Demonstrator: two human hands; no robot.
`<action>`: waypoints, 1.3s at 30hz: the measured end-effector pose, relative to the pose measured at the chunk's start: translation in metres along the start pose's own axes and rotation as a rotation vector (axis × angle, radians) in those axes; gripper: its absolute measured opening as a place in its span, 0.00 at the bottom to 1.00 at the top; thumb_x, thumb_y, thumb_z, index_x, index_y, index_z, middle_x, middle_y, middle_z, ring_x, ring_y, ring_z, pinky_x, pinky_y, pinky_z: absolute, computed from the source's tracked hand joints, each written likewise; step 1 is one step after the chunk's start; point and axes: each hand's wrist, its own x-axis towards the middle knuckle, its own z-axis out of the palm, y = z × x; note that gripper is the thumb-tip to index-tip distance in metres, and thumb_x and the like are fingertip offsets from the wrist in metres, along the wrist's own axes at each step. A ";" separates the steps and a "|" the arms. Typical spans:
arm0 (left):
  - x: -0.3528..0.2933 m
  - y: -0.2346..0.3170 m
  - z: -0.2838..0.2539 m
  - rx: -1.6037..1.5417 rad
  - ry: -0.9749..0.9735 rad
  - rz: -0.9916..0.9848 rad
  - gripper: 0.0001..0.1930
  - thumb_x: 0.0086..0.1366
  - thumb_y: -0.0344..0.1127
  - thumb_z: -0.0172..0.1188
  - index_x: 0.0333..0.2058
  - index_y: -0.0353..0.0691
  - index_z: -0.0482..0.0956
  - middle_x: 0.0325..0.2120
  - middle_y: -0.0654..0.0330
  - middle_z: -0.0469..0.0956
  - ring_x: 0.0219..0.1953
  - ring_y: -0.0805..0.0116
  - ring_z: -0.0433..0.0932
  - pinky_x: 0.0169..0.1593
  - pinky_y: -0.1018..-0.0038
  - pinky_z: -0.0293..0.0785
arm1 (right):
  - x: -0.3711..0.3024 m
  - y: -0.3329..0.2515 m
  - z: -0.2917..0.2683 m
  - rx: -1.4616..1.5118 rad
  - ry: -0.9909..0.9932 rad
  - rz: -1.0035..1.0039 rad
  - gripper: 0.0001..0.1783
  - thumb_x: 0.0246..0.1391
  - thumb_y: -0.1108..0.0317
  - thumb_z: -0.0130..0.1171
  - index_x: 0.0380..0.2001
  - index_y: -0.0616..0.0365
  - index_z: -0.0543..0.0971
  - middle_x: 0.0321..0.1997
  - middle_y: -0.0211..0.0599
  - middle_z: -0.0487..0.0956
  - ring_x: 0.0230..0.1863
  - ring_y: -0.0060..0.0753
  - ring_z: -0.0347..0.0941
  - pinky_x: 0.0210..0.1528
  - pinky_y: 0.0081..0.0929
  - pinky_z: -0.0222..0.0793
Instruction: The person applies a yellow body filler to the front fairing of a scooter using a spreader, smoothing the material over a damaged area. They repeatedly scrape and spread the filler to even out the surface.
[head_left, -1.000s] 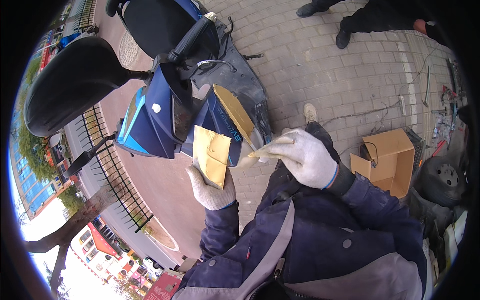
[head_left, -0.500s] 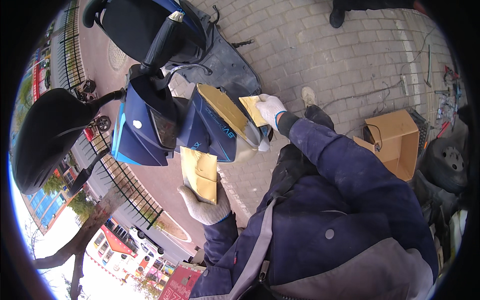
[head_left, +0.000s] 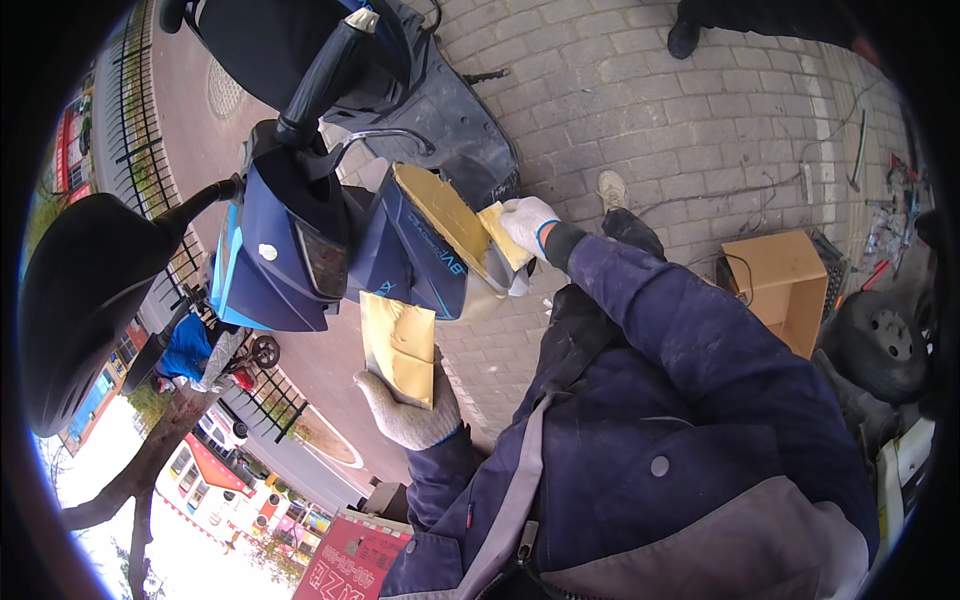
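My left hand (head_left: 412,412), in a white knit glove, grips the lower end of a flat board (head_left: 398,345) coated with yellow putty. My gloved right hand (head_left: 527,224) pinches a flat, putty-covered scraper (head_left: 497,226) at the right edge of a blue scooter's front panel (head_left: 425,275). A thick, uneven layer of yellow putty (head_left: 443,212) covers the upper part of that panel. The scraper appears to meet the putty's edge; exact contact is hard to see. Both hands' fingertips are partly hidden.
The scooter's handlebar (head_left: 318,90) and black mirror (head_left: 95,305) stand at the left. An open cardboard box (head_left: 785,270) and a wheel (head_left: 885,340) lie on the right. Another person's shoe (head_left: 684,38) is at the far right, on brick paving.
My right hand has moved slightly left, bringing the scraper against the putty layer's edge. The left hand holds its place. A vehicle with blue on it has come into view behind the scooter.
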 end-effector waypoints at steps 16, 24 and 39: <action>0.003 -0.002 -0.012 -0.058 -0.037 0.001 0.34 0.83 0.60 0.53 0.68 0.33 0.73 0.56 0.52 0.85 0.50 0.54 0.86 0.53 0.58 0.84 | 0.037 -0.067 -0.027 0.006 -0.123 -0.125 0.20 0.66 0.59 0.62 0.45 0.69 0.89 0.42 0.53 0.90 0.41 0.47 0.85 0.49 0.40 0.78; 0.001 -0.002 -0.006 -0.073 0.029 -0.023 0.33 0.84 0.60 0.51 0.68 0.33 0.73 0.54 0.52 0.85 0.47 0.55 0.85 0.52 0.60 0.82 | 0.054 -0.098 -0.043 -0.195 -0.140 -0.279 0.22 0.71 0.54 0.52 0.50 0.54 0.90 0.55 0.52 0.88 0.56 0.62 0.84 0.59 0.48 0.79; 0.001 -0.001 0.002 -0.032 0.004 -0.003 0.33 0.85 0.60 0.48 0.67 0.33 0.73 0.53 0.51 0.84 0.46 0.54 0.84 0.50 0.61 0.81 | 0.073 -0.151 -0.071 -0.265 0.096 -0.192 0.26 0.68 0.48 0.52 0.48 0.55 0.91 0.54 0.55 0.88 0.58 0.62 0.84 0.60 0.49 0.80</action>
